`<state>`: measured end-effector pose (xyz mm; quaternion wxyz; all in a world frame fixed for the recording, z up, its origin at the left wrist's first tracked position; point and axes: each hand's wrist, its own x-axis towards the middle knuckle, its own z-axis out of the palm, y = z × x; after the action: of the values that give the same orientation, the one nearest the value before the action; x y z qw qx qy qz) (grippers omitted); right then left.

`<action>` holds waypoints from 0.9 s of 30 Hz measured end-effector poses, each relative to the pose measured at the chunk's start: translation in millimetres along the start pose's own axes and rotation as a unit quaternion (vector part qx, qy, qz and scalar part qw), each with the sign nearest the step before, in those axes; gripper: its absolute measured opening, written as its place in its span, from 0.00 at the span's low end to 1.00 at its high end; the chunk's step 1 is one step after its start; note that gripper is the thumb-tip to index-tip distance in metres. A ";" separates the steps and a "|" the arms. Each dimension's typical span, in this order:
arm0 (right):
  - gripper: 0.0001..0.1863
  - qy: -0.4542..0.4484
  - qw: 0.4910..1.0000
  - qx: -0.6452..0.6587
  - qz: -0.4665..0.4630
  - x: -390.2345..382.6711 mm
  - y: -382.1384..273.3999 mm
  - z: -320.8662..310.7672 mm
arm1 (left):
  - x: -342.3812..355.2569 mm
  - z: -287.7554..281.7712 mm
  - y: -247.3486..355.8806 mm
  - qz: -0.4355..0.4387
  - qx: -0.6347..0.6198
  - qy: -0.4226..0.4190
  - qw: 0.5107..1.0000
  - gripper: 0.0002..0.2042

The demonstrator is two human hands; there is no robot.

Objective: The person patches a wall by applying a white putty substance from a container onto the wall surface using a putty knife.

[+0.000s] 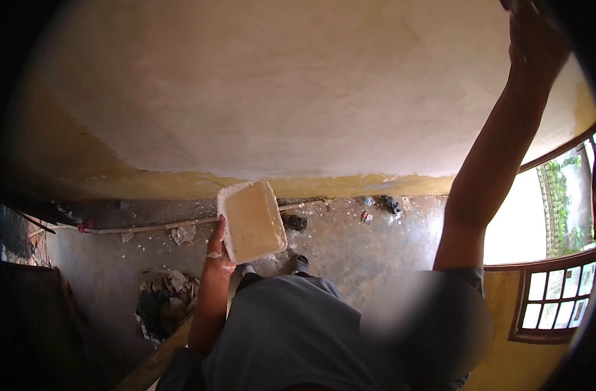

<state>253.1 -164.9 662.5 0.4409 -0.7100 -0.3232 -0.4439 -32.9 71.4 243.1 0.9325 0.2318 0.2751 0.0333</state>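
Observation:
My left hand (220,251) grips the left edge of a shallow rectangular tub (276,215), held out in front of my body. Pale residue cakes the tub's rim, and its inside looks beige. White smears mark my left wrist. Stretched far up to the upper right, my right hand (536,39) is close to the wall (278,91). Its fingers look closed, and a bit of something dark shows at the picture's top edge. What it is remains cut off. The wall carries a broad pale, smooth coat, with yellow showing along its bottom and left.
A long pole (148,228) lies on the floor along the wall's foot. Crumpled paper bags (171,290) sit at the lower left. Dark scraps (389,204) and white specks litter the grey floor. At the right are a bright opening and a brown-framed window (558,296).

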 end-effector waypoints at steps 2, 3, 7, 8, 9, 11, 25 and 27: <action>0.14 0.000 0.976 0.152 0.156 -66.0 11.8 7.3 | 2.5 -5.1 -0.3 0.013 0.008 0.010 1.000 0.31; 0.14 -0.025 0.953 0.204 0.225 -106.2 20.9 27.6 | 2.8 -16.6 -2.2 0.015 0.001 0.016 1.000 0.31; 0.08 -0.173 0.896 0.214 0.349 -257.1 47.3 111.4 | 11.0 -11.3 -1.3 -0.001 -0.003 0.012 1.000 0.30; 0.08 -0.221 0.880 0.193 0.373 -282.7 48.2 138.2 | 9.8 -11.6 -0.5 -0.015 -0.006 0.029 0.999 0.30; 0.09 -0.218 0.873 0.202 0.385 -301.0 39.0 165.9 | 8.2 -13.8 0.8 -0.012 0.003 0.029 1.000 0.30; 0.12 -0.233 0.875 0.180 0.384 -313.4 24.6 199.6 | 4.3 -14.6 2.2 0.006 0.015 0.035 0.999 0.31; 0.12 0.045 0.894 0.181 0.408 -291.9 166.2 17.7 | 6.4 -9.1 2.2 -0.001 0.008 0.000 1.000 0.31; 0.10 -0.042 0.896 0.198 0.395 -299.8 115.3 110.2 | 5.2 -1.5 4.7 0.004 0.030 -0.011 0.999 0.31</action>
<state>270.2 -131.0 325.1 0.6972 -0.6955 -0.1158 -0.1299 -29.0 77.1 241.6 0.9279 0.2614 0.2644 0.0262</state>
